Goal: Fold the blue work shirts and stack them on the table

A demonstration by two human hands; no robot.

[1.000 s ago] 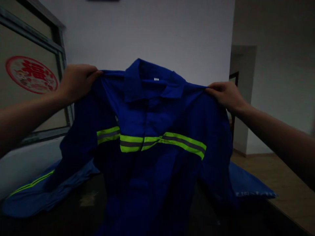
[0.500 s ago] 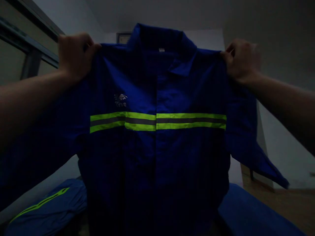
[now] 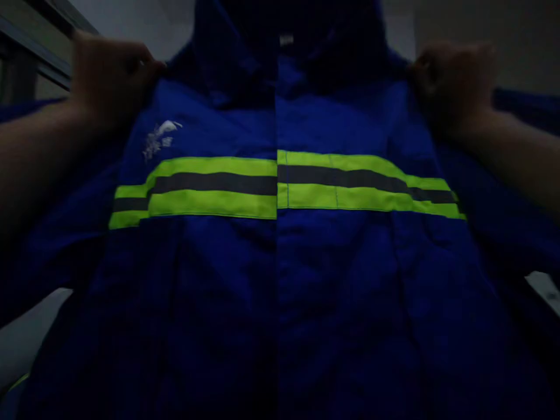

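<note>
Jacket: one blue jacket [image 3: 341,262], hanging between and below your hands.
Band: one yellow-grey band [image 3: 214,184], crossing the chest.
Two hands: your left [image 3: 455,81] and right [image 3: 111,76] are pinching the shoulders, fingers apparently closed, though blurred.

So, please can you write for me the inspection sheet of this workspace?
Surface: cannot tell; the blue jacket fills most of the view.
Things in hand: jacket held up, front towards camera, with striped reflective band and white chest mark.
Clutter: a piece of blue cloth, cut off at lower left.
Hands: left hand and right hand each grip a shoulder.
Cables: nothing seen.
Surroundings: window frame upper left, pale wall; dim light.
</note>
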